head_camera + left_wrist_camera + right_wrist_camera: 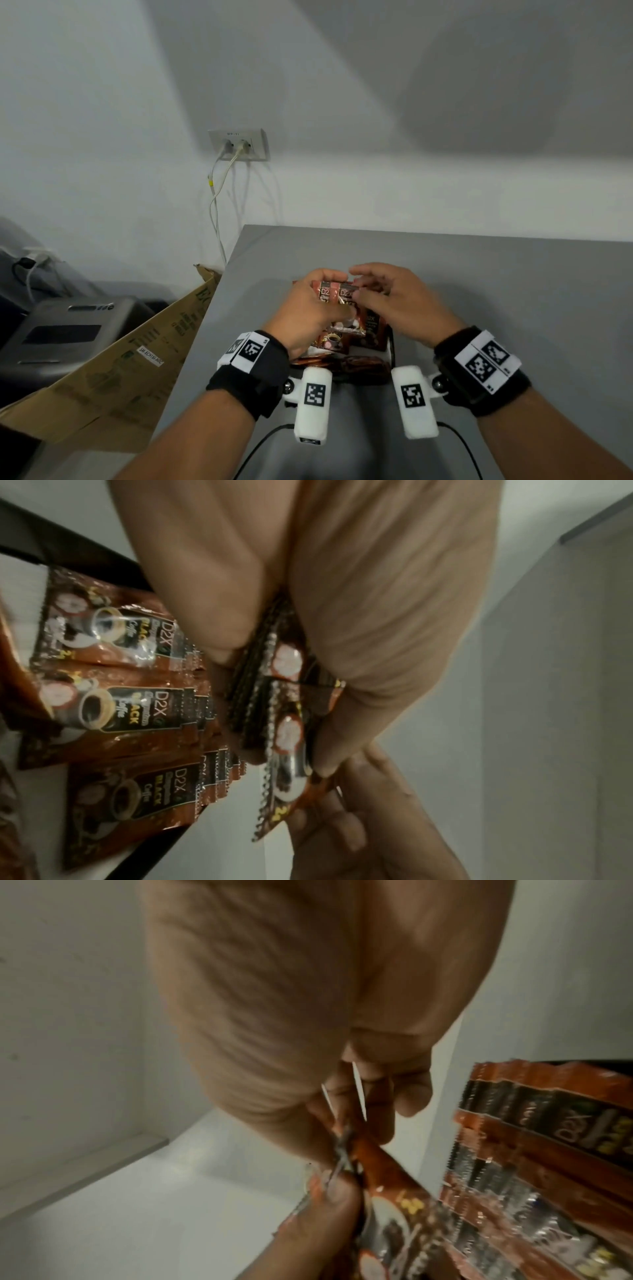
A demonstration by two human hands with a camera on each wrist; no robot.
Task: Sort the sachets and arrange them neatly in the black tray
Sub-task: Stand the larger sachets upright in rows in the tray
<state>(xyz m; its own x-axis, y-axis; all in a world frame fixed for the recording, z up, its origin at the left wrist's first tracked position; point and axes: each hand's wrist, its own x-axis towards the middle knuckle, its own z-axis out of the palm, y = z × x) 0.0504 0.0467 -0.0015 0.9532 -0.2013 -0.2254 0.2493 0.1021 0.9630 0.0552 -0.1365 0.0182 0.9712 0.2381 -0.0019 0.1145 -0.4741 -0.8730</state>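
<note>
Brown D2X black coffee sachets are the objects. My left hand [327, 296] grips a stack of sachets [337, 294] upright above the black tray [391, 344]; in the left wrist view the stack [284, 696] sits between thumb and fingers. My right hand [364, 291] meets it from the right, and its fingertips [377, 1118] pinch the top edge of the held sachets [383, 1175]. More sachets [120, 647] lie overlapping in rows in the tray [68, 553], also seen as sachets [534, 1150] in the right wrist view. Most of the tray is hidden by my hands.
The tray stands on a grey table [513, 291] against a white wall. Off the table's left edge are an open cardboard box [120, 359] and a grey appliance [68, 335]. A wall socket [239, 144] has cables hanging down.
</note>
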